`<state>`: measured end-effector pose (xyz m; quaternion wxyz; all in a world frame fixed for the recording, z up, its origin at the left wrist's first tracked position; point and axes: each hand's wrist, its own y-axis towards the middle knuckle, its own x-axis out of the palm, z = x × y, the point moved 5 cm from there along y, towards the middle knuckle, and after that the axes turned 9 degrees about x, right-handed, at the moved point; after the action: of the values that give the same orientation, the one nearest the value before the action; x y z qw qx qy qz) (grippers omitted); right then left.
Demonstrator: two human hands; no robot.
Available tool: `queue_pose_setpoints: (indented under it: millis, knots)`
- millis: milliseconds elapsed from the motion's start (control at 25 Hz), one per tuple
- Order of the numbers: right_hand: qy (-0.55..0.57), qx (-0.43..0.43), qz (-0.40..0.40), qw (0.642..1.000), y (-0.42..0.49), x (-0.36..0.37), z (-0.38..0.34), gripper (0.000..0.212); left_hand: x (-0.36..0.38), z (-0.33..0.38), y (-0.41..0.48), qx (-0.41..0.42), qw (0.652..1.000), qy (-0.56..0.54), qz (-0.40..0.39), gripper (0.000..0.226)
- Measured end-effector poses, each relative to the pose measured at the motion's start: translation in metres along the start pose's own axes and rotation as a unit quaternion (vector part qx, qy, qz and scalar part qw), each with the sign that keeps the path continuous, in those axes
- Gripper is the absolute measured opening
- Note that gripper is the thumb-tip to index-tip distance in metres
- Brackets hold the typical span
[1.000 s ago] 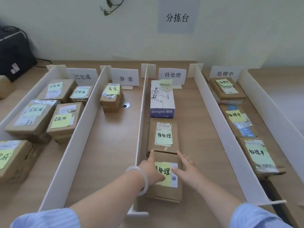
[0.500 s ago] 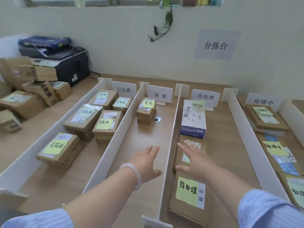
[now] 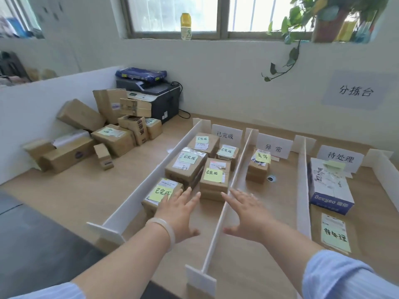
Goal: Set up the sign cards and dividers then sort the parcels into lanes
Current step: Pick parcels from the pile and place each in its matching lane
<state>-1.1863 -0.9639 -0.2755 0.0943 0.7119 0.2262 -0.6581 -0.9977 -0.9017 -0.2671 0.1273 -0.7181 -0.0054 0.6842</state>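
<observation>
Your left hand (image 3: 179, 214) is open, fingers straight and spread, holding nothing. Right hand (image 3: 248, 214) the same: flat, splayed, empty. Both hover palm-down, one on each side of a divider (image 3: 216, 231) that runs up between them. Neither seems to rest on it.

Just ahead of your left fingertips is a parcel (image 3: 160, 194) with a yellow note, the nearest in its lane. The fingertips overlap its edge; cannot tell if they touch. Four more noted parcels lie beyond it, packed close. They are grouped by matching notes, which is why that lane is full. Ahead of your right hand, well apart, one lone box (image 3: 258, 167) sits in its lane. Cards (image 3: 226, 134) stand upright at the far end of the lanes, facing you, so each lane can be read from your side.

Far to the left of your left hand, outside the lanes, is a loose pile (image 3: 108, 137) of parcels, some tilted, some leaning. Judgement: these are the unsorted ones, and empty hands suit a reach that way.

Surface: pale wood table (image 3: 71, 197) against a white wall. Printer (image 3: 155, 98) behind the pile, in the corner. Window above, bottle (image 3: 186, 26) on the sill, trailing plant (image 3: 293, 53) to the right of it.
</observation>
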Motion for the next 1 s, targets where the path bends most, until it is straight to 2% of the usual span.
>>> queue_pose_setpoints:
  millis: [320, 480, 1000]
  knots:
    - [-0.021, -0.108, 0.009, 0.994, 0.063, 0.001, -0.230, 0.099, 0.008, -0.197, -0.115, -0.106, 0.994, -0.013, -0.010, 0.095]
    - [-0.027, -0.154, 0.008, 0.988, 0.089, -0.005, -0.311, 0.098, 0.011, -0.266, -0.144, -0.166, 0.986, -0.024, 0.011, 0.096]
    - [-0.026, -0.208, 0.041, 0.977, 0.237, -0.030, -0.447, 0.100, -0.010, -0.428, -0.118, -0.240, 0.968, -0.043, 0.059, 0.090]
